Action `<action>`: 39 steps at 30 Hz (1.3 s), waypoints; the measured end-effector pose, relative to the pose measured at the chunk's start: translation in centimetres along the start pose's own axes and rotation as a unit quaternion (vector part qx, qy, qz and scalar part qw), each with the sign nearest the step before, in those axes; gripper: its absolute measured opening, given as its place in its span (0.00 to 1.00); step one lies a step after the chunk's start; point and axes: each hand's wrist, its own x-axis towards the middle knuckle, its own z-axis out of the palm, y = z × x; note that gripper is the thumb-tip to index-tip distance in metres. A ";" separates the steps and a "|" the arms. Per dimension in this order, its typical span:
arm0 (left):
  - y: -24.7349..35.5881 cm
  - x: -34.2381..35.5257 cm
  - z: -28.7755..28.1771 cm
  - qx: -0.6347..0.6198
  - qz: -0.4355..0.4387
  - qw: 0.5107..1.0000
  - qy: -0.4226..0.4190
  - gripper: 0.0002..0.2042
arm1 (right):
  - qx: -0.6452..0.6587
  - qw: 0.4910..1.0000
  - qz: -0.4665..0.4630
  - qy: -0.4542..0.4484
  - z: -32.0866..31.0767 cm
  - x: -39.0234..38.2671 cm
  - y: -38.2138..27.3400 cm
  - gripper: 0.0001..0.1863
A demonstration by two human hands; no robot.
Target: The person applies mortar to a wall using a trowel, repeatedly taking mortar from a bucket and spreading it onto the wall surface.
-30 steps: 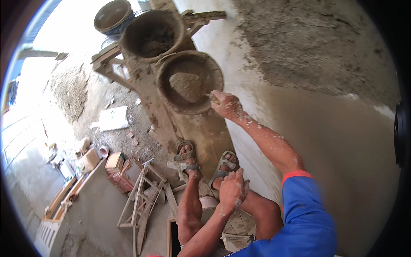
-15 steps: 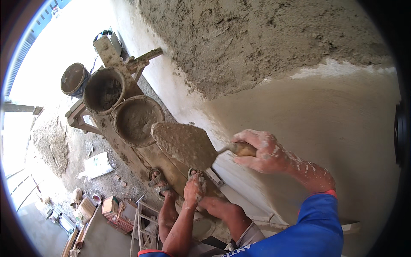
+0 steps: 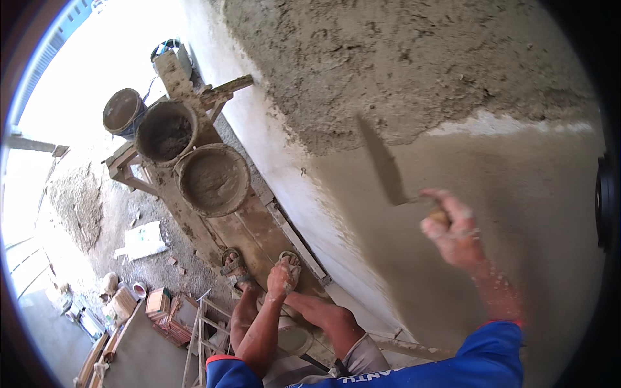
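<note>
1. Clearly, the right hand (image 3: 455, 233), right of centre and slightly blurred, is wrapped round the handle of a grey metal trowel with a rounded wooden grip (image 3: 440, 216).
2. Its narrow-looking blade (image 3: 383, 163) slants up and left from the hand, just above centre; whether it touches the wall behind I cannot tell.
3. Lower, left of centre, the left hand (image 3: 281, 278) has its fingers curled, near a sandalled foot (image 3: 237, 270); whether it grips anything I cannot tell.
4. Behind the trowel, the wall shows rough grey-brown plaster (image 3: 414, 58) at upper right and smoother, damp-looking plaster (image 3: 517, 213) beneath.
5. At upper left, a round, mortar-crusted grey tub (image 3: 244, 184) of wet mix sits on a brown plank bench (image 3: 253, 231).
6. Farther out, at lower left, lies a white sack (image 3: 145, 240).
</note>
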 end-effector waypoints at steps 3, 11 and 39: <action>-1.8 -0.8 1.4 -0.038 0.010 0.998 0.045 0.23 | 0.015 0.990 -0.067 -0.120 14.6 5.7 3.5 0.24; -6.3 2.3 -5.2 -0.357 -0.153 0.897 0.212 0.28 | -0.250 0.946 -0.203 -0.028 36.1 22.1 4.6 0.17; -12.0 11.8 -18.1 -0.414 -0.058 0.812 0.407 0.20 | -0.031 0.963 -0.221 -0.150 44.3 20.6 3.6 0.22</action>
